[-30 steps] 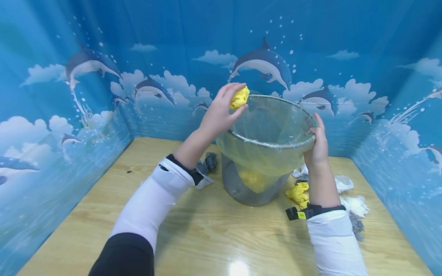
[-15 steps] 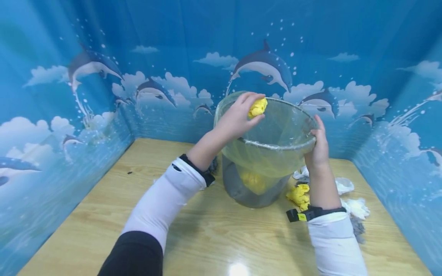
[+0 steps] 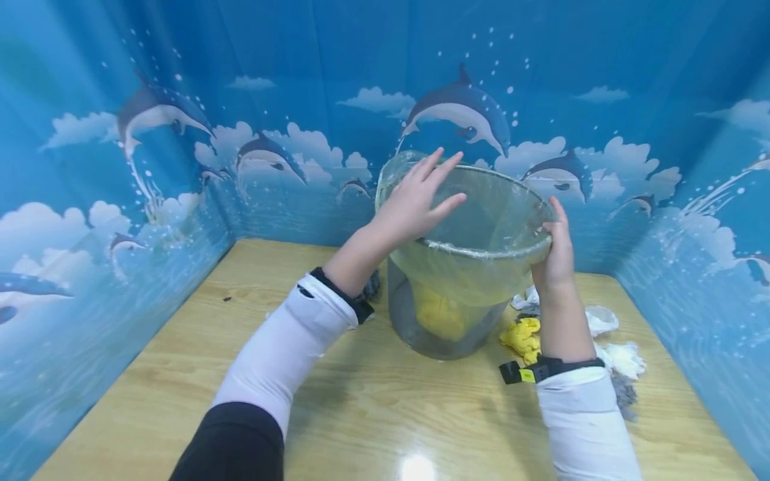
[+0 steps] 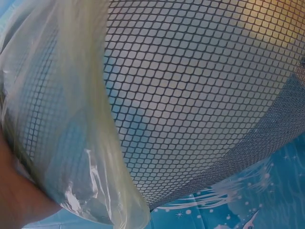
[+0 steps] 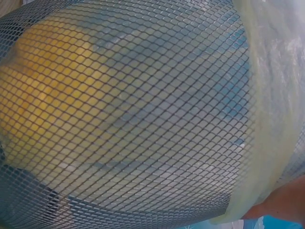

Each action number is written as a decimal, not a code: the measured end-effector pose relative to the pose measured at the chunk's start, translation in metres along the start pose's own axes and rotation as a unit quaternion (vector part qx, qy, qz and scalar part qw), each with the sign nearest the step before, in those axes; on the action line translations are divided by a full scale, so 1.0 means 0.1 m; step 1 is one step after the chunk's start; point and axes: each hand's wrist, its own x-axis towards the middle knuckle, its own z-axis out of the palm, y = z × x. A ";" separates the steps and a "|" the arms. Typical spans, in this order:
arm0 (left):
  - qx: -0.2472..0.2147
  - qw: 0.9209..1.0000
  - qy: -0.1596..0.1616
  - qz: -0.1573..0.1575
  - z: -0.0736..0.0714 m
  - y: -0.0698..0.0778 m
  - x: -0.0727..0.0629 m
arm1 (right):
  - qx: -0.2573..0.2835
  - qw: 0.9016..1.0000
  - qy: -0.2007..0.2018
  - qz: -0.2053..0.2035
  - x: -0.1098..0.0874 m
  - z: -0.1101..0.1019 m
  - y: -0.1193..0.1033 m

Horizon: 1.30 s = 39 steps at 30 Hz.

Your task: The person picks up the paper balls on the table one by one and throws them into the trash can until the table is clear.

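A mesh trash bin [image 3: 415,331] stands on the table, tilted slightly, with a pale yellow plastic bag [image 3: 475,277] folded over its rim. Over the near left side of the opening my left hand [image 3: 415,200] is spread with straight fingers and holds nothing. On the opposite side my right hand [image 3: 555,257] grips the bag-covered rim. Yellow crumpled paper [image 3: 442,314] shows through the wall at the bottom of the bin. The mesh wall [image 4: 190,95] fills the left wrist view. In the right wrist view, the yellow paper [image 5: 52,86] glows behind the mesh.
Right of the bin, near my right wrist, lie a yellow crumpled piece [image 3: 522,339], white crumpled pieces [image 3: 622,361] and a grey one [image 3: 623,394]. Another grey piece [image 3: 371,287] is partly hidden behind my left wrist. A dolphin-print curtain [image 3: 289,80] surrounds the wooden table [image 3: 373,421].
My left hand has moved right over the bin and let go of the yellow crumpled ball; its fingers have straightened. My right hand stays on the rim.
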 end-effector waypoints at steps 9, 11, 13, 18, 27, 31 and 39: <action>0.005 1.000 0.003 -0.010 0.00 -0.02 -0.01 | -0.003 1.000 0.001 0.001 0.00 0.00 -0.01; 0.005 1.000 0.006 -0.016 -0.01 -0.04 -0.03 | -0.001 1.000 0.000 0.001 0.00 0.01 -0.01; 0.005 1.000 0.008 -0.020 -0.01 -0.05 -0.04 | -0.003 1.000 0.002 -0.002 0.00 0.01 -0.01; -0.002 1.000 0.012 -0.022 -0.03 -0.08 -0.07 | -0.003 1.000 0.004 -0.003 0.01 0.01 -0.02; -0.011 0.999 0.043 -0.012 -0.03 -0.21 -0.17 | -0.004 1.000 0.004 0.005 -0.01 0.00 0.00; -0.004 0.998 0.053 -0.016 -0.04 -0.30 -0.25 | 0.000 1.000 0.003 0.001 -0.02 0.00 0.01; 0.006 0.997 0.066 -0.042 -0.12 -0.52 -0.45 | 0.004 1.000 0.002 -0.003 0.00 -0.01 0.01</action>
